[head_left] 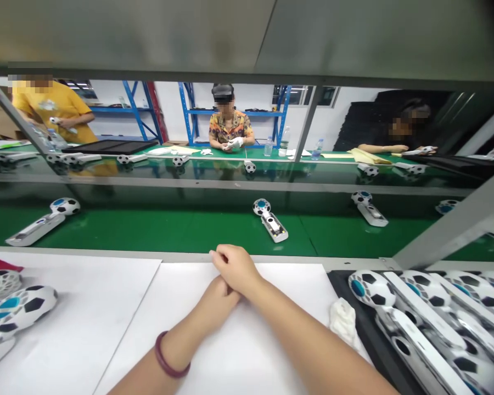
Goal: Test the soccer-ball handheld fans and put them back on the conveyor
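Observation:
In the head view my right hand (237, 270) lies crossed over my left hand (217, 303) at the far edge of the white sheet (271, 340). The right fingers are curled in and nothing shows in them. My left fingers are hidden beneath the right hand; a dark red bracelet (161, 356) circles that wrist. Just beyond my hands, a white handheld device with a soccer-ball-patterned head (274, 226) rests on the green conveyor belt (206, 227), its handle showing an open inside. Neither hand touches it.
Similar devices lie on the belt, at left (37, 227) and right (369, 208). A black tray (366, 334) of several stands right, beside a crumpled white cloth (343, 318). More ball-headed devices (24, 307) lie left. A metal post (456, 219) slants at right. Several people sit or stand opposite.

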### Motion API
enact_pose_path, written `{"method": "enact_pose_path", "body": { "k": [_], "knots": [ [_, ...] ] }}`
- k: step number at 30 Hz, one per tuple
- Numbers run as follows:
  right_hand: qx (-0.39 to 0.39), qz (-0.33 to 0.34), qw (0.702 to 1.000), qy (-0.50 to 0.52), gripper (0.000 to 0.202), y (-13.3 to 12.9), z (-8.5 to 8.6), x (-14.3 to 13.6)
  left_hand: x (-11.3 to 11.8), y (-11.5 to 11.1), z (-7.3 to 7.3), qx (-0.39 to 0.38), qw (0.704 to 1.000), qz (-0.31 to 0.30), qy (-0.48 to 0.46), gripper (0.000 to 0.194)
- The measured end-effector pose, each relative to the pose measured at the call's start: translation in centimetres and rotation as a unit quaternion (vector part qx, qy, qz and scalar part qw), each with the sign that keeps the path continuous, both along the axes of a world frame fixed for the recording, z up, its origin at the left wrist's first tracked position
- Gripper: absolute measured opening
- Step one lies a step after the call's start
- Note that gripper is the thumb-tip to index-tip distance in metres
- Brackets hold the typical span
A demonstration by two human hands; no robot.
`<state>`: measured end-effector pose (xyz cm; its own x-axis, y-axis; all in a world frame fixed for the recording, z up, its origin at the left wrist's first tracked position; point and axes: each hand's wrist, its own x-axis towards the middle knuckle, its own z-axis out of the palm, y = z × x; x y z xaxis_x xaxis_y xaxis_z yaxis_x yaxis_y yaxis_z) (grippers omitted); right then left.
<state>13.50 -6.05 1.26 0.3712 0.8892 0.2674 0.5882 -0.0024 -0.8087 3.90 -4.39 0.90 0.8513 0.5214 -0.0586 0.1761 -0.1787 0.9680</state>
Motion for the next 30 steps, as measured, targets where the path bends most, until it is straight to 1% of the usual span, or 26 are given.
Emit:
{"method": "enact_pose_path", "body": {
  "k": [2, 4, 6, 9, 12, 15, 17, 18, 21, 24, 26, 30],
  "knots": [
    [0.000, 0.003, 1.000, 0.014, 0.034, -0.1, -0.5, 0.2, 0.0, 0.1, 0.0, -0.010, 1.000, 0.012, -0.009, 0.028],
    [0.000, 0.008, 0.999, 0.031, 0.034, -0.2, -0.9, 0.7, 0.2, 0.3, -0.2, -0.033, 0.998, 0.045, -0.025, 0.035],
    [0.002, 0.021, 0.999, 0.050, 0.034, -0.2, -1.1, 1.1, 0.3, 0.6, -0.4, -0.070, 0.992, 0.091, -0.045, 0.041],
    [0.009, 0.043, 0.996, 0.078, 0.026, -0.1, -1.4, 1.0, 0.4, 1.0, -0.6, -0.139, 0.975, 0.144, -0.097, 0.040],
    [0.019, 0.055, 0.993, 0.105, 0.019, -0.1, -1.5, 0.6, 0.4, 1.3, -0.5, -0.205, 0.954, 0.158, -0.151, 0.034],
    [0.028, 0.073, 0.984, 0.159, 0.020, -0.1, -1.6, 0.4, 0.3, 1.5, -0.5, -0.234, 0.942, 0.154, -0.186, 0.029],
    [0.030, 0.082, 0.977, 0.197, 0.021, -0.1, -1.7, 0.5, 0.2, 1.5, -0.7, -0.223, 0.940, 0.153, -0.206, 0.030],
    [0.030, 0.084, 0.973, 0.213, 0.022, -0.1, -1.8, 0.5, 0.2, 1.5, -0.8, -0.205, 0.943, 0.153, -0.211, 0.031],
    [0.038, 0.092, 0.961, 0.256, 0.028, -0.2, -1.8, 0.7, 0.0, 1.5, -1.1, -0.131, 0.960, 0.145, -0.201, 0.036],
    [0.049, 0.121, 0.942, 0.309, 0.037, -0.3, -1.6, 0.8, -0.1, 1.3, -1.2, -0.060, 0.972, 0.127, -0.189, 0.046],
    [0.051, 0.139, 0.932, 0.331, 0.041, -0.5, -1.5, 0.8, -0.2, 1.3, -1.3, -0.025, 0.977, 0.113, -0.180, 0.052],
    [0.052, 0.149, 0.931, 0.330, 0.044, -0.6, -1.6, 0.9, -0.3, 1.4, -1.3, -0.012, 0.983, 0.109, -0.145, 0.056]
  ]
}}
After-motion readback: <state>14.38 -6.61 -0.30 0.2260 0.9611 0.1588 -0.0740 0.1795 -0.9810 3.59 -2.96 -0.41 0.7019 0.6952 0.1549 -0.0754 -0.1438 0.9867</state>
